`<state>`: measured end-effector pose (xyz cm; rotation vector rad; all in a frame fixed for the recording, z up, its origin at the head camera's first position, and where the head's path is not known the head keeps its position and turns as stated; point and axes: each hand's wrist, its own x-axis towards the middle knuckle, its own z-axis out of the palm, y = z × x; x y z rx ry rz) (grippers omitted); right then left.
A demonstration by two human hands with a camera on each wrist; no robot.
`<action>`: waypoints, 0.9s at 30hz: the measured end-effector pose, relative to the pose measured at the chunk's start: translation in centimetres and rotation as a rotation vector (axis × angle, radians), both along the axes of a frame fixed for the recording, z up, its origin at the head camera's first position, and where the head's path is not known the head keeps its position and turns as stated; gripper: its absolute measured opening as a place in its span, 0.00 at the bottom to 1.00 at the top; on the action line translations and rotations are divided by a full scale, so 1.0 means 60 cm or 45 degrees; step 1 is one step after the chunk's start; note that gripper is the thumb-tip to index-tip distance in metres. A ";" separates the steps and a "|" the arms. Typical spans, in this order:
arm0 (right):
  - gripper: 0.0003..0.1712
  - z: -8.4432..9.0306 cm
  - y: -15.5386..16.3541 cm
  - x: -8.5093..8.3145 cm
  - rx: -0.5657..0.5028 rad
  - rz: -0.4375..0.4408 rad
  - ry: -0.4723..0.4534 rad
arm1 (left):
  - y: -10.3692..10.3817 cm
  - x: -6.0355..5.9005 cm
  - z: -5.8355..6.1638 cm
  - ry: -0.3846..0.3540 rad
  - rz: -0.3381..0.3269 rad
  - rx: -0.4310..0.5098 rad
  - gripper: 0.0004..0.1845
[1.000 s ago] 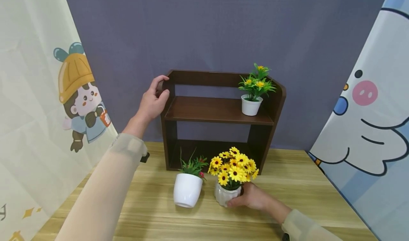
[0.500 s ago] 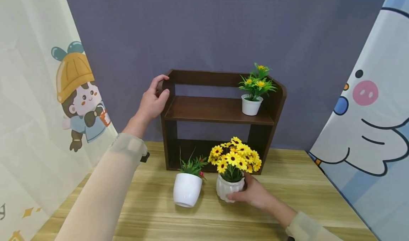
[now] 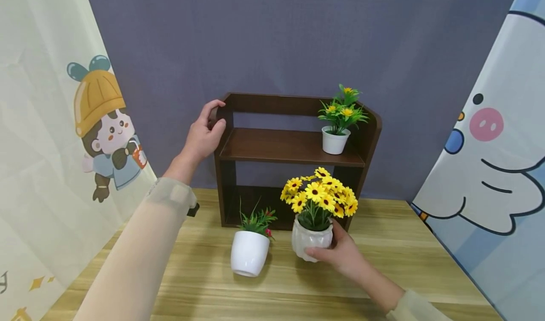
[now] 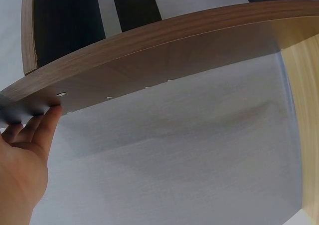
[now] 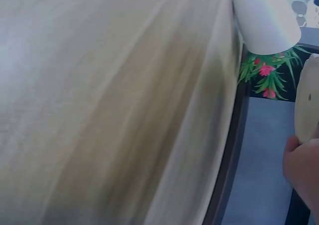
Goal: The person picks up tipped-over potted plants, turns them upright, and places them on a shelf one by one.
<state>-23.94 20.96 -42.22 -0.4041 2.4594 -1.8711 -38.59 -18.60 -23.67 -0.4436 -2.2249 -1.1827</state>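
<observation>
My right hand (image 3: 347, 257) grips the side of a ribbed off-white flowerpot (image 3: 312, 238) filled with yellow daisy-like flowers (image 3: 321, 193). It is held above the table in front of the shelf's lower level. At the upper left, my left hand (image 3: 204, 134) holds the side panel of a dark brown two-level shelf (image 3: 294, 146); in the left wrist view its fingertips (image 4: 52, 116) press the panel's outer face. A smooth white pot (image 3: 250, 254) with a red-flowered plant (image 3: 259, 222) lies tipped on the table, leaves toward the shelf.
On the upper level, at the right, stands a small white pot (image 3: 334, 140) with a yellow-flowered green plant (image 3: 342, 110). The wood-grain table (image 3: 238, 297) runs beneath everything. A dark grey curtain (image 3: 289, 37) hangs behind, with printed cloths at both sides.
My right hand has lifted the yellow-flowered pot and carried it a little up and to the right. The left hand, shelf and tipped white pot have not moved.
</observation>
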 end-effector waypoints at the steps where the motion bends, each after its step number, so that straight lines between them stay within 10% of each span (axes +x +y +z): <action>1: 0.53 0.004 -0.001 0.001 -0.007 -0.009 0.002 | 0.000 0.000 0.000 -0.001 0.000 0.001 0.25; 27: 0.50 0.121 -0.045 -0.003 0.002 -0.215 0.075 | 0.001 0.001 0.001 0.000 -0.002 -0.010 0.25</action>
